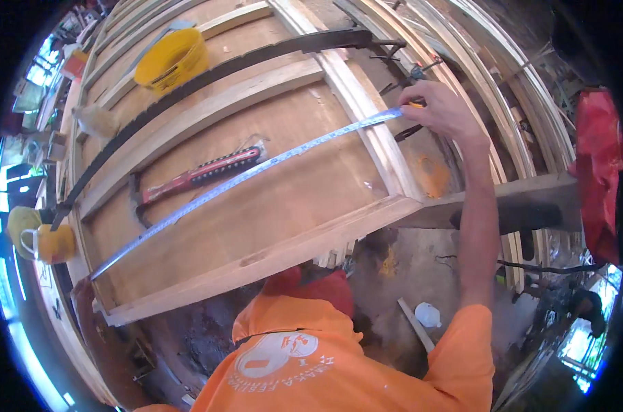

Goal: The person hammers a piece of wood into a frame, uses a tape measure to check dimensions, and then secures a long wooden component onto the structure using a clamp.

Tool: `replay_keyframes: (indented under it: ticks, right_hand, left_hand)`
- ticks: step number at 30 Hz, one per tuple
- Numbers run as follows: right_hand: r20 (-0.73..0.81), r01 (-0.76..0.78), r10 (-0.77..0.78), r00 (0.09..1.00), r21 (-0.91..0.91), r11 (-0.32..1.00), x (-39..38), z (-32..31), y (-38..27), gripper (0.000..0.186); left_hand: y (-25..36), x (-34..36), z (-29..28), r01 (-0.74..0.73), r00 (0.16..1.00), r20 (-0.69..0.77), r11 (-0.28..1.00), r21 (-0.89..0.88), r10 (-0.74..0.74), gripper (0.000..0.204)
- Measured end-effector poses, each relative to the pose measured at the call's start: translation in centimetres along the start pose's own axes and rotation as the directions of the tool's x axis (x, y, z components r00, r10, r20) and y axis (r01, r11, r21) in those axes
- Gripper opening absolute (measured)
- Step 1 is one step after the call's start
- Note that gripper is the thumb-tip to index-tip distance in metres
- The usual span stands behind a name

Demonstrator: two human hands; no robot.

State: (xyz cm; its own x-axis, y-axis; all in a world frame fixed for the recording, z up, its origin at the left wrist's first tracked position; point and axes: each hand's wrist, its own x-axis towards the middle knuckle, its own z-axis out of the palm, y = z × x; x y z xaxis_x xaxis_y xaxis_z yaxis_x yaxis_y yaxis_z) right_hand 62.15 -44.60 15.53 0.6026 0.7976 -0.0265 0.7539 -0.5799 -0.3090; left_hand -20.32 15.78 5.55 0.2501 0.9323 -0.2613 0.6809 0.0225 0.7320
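On my feed, the left hand (84,296) sits at the near-left corner of the wooden frame (277,259); I can't tell its grip. From there the tape measure (311,143) slants lengthwise, up and rightward past a red-handled tool (215,167), its far end pinched by the right hand (443,108).

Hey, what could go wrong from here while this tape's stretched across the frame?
The measuring tape passes close to the red-and-black hammer, so it might catch there and spoil the reading. If the right hand's pinch slips, the tape could shift. The loose wood strip on the floor might trip someone.
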Motion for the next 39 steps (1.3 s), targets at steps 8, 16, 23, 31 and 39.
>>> replay_keyframes:
  ticks: [8, 16, 23, 31, 39]
  right_hand:
    - [-0.200, 0.089, -0.056, 0.978, 0.157, 0.984, -2.4, 2.0, 1.0, 0.025]
    - [-0.233, 0.084, -0.032, 0.972, 0.215, 0.973, -2.7, 3.1, 1.7, 0.023]
    - [-0.238, 0.139, -0.078, 0.968, 0.250, 0.958, -2.5, 3.3, 2.5, 0.023]
    - [-0.216, 0.091, -0.038, 0.976, 0.243, 0.966, -2.3, 3.4, 2.4, 0.023]
    - [-0.218, 0.069, -0.024, 0.976, 0.203, 0.977, -2.6, 3.2, 2.1, 0.024]
  left_hand:
    - [2.7, -2.1, 1.2, 0.013, 1.000, 0.016, 0.998, -0.062, -0.012, 0.035]
    - [3.4, -2.3, 1.2, 0.063, 0.998, 0.004, 0.998, 0.013, -0.063, 0.028]
    - [3.7, -3.4, 2.3, -0.003, 0.998, -0.070, 1.000, 0.022, 0.005, 0.028]
    - [2.8, -4.0, 3.1, -0.039, 0.988, -0.152, 0.999, -0.029, 0.034, 0.031]
    - [3.0, -3.3, 3.4, 0.005, 0.980, -0.198, 0.997, 0.071, 0.009, 0.031]
